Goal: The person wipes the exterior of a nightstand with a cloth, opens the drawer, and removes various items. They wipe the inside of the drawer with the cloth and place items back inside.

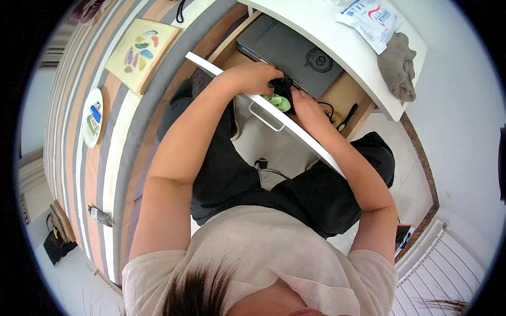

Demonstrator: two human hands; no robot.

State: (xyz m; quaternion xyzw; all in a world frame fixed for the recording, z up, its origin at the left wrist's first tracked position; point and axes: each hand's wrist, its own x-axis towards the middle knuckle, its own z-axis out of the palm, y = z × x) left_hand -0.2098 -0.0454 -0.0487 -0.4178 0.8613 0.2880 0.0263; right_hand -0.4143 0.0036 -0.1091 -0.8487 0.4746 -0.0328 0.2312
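Both my hands reach over the white front panel of an open drawer (226, 76). Between them is a small black pouch-like thing (284, 87) with something light green (279, 102) showing in its opening. My left hand (255, 79) has its fingers curled on the pouch's left side. My right hand (311, 109) grips its right edge, thumb towards the green part. Just beyond them in the drawer lies a dark grey flat case or folder (295, 52) with a round emblem. The pouch's underside is hidden by the drawer front.
On the white tabletop (316, 21) above the drawer are a white-and-blue packet (371, 23) and a grey cloth (398, 68). A black-handled item (348, 117) lies at the drawer's right end. A striped bed (121, 121) holds a painted panel (142, 55) and a plate (89, 129).
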